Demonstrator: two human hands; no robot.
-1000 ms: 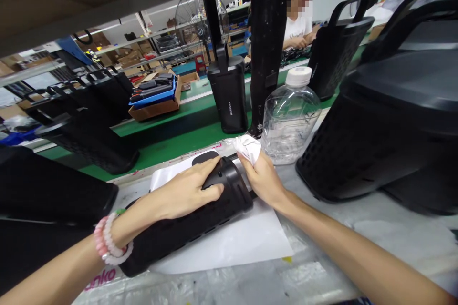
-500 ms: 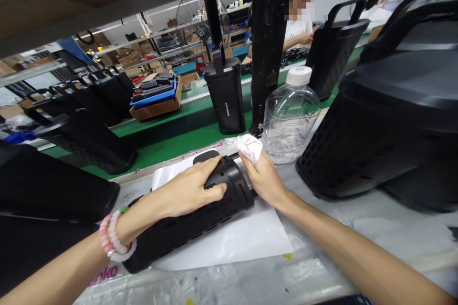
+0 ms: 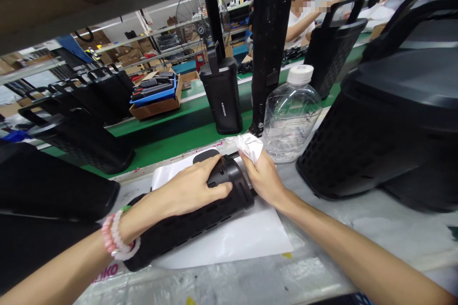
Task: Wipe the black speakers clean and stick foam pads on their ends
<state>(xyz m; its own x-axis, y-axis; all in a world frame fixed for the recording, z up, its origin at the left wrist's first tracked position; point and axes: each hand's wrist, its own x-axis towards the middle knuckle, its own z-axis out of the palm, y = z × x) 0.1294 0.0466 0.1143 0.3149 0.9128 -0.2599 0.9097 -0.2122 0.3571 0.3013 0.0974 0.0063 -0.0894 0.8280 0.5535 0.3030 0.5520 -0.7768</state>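
Note:
A black casing with a perforated side (image 3: 189, 228) lies on its side on a white sheet (image 3: 246, 243) in front of me. My left hand (image 3: 195, 183) grips it from above, its fingers bent over the far edge and the thumb stretched across the upper face. At the casing's right end, my right hand (image 3: 264, 176) is closed round a crumpled white cloth (image 3: 250, 146). The cloth is at the handle end; its contact with the casing is hidden behind my fingers.
A clear plastic bottle with white cap (image 3: 293, 114) stands just beyond my right hand, by a black post (image 3: 270, 47). Large black casings (image 3: 393, 119) flank me. More stand along a green conveyor (image 3: 161, 140), with a carton (image 3: 157, 107). A person (image 3: 304, 19) works opposite.
My left thumb has slid slightly to the right on the casing. The upright casing on the conveyor has shifted a little left. The person opposite has raised an arm.

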